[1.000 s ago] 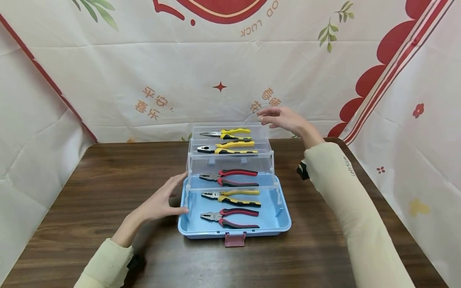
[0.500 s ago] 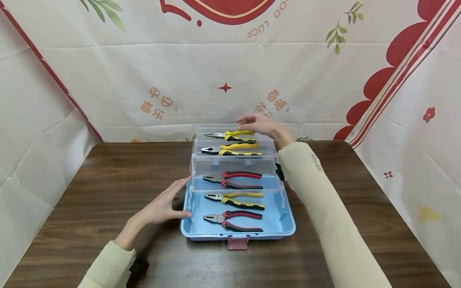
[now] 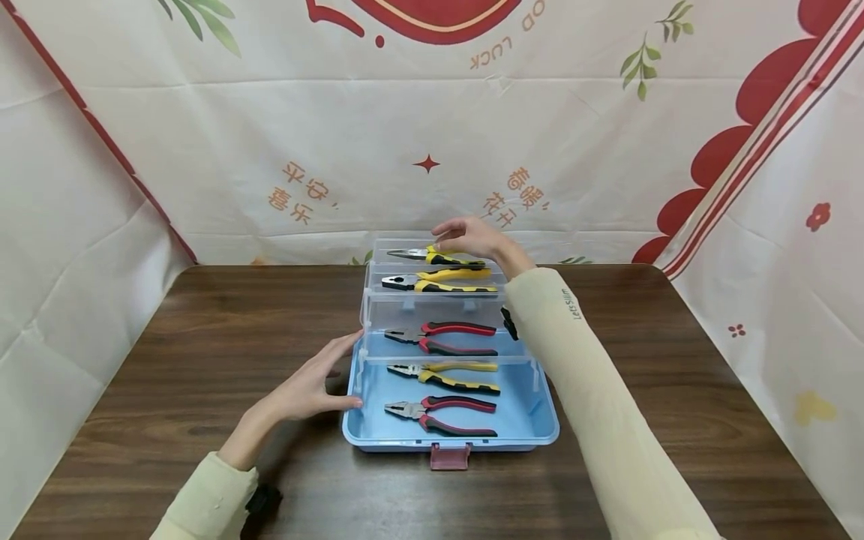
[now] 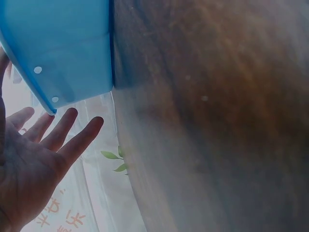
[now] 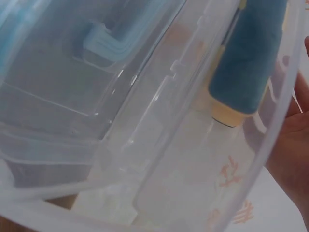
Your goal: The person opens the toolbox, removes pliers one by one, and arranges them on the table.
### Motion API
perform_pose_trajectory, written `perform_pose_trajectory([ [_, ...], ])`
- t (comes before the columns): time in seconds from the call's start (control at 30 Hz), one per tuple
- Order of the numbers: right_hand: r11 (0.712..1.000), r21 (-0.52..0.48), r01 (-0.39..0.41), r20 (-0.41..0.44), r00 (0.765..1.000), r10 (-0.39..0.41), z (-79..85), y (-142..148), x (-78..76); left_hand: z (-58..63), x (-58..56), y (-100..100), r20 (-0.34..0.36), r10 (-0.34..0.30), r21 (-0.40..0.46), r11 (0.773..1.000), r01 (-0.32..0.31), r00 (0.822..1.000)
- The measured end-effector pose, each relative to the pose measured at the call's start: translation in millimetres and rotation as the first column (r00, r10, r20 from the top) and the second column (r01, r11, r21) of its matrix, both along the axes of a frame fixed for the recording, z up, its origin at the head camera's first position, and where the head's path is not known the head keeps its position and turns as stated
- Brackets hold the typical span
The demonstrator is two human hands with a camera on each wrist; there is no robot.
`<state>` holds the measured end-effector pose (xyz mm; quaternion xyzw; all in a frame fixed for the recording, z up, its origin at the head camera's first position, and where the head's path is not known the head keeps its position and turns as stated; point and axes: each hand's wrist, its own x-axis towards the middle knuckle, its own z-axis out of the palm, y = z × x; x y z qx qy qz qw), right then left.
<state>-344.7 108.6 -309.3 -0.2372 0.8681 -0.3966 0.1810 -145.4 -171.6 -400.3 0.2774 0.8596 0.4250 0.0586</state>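
A blue toolbox point(image 3: 523, 412) with clear fold-out trays point(image 3: 405, 307) stands unfolded on the table. My left hand point(image 3: 304, 386) is at its left side, thumb by the rim; in the left wrist view the fingers spread beside the blue wall point(image 4: 72, 53). At the back, my right hand point(image 3: 472, 238) reaches over the top tray, its fingertips at the yellow-black needle-nose pliers point(image 3: 448, 259), covering part of their handles. Contact there cannot be made out. Yellow-black combination pliers point(image 3: 439, 284) lie in the tray just in front. The right wrist view shows a plier handle point(image 5: 248, 63) through clear plastic.
Red-black pliers point(image 3: 442, 339) are in the lower clear tray. Yellow-black pliers point(image 3: 445, 377) and another red-black pair point(image 3: 442, 416) lie lower in the box. A reddish latch point(image 3: 449, 457) hangs at the front. Printed cloth point(image 3: 378, 120) backs the wooden table point(image 3: 236, 322).
My right hand has moved left and down from beside the back tray onto the needle-nose pliers. My left hand stays at the box's left side. The head view has shifted slightly.
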Motion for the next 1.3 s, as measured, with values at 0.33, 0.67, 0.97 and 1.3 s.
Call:
perform_pose_trajectory([
  [0.33,0.990,0.121,-0.073,-0.043,0.996,0.079,-1.6,-7.0,-2.0,17.6,7.6,4.8,0.022,0.001,-0.009,1.000,0.000,1.000],
  [0.67,0.973,0.230,-0.002,-0.129,0.991,0.032,-1.9,-14.9,2.0,16.1,6.7,4.0,0.012,-0.010,0.005,1.000,0.010,1.000],
  [0.97,0.987,0.148,-0.055,-0.071,0.995,0.066,-2.7,-9.9,0.6,16.6,7.2,4.5,0.028,-0.011,0.016,1.000,0.010,1.000],
  [1.3,0.967,0.232,-0.102,-0.049,0.992,0.117,-3.0,-7.8,4.6,16.6,9.4,5.7,0.023,-0.004,0.008,1.000,0.004,1.000],
])
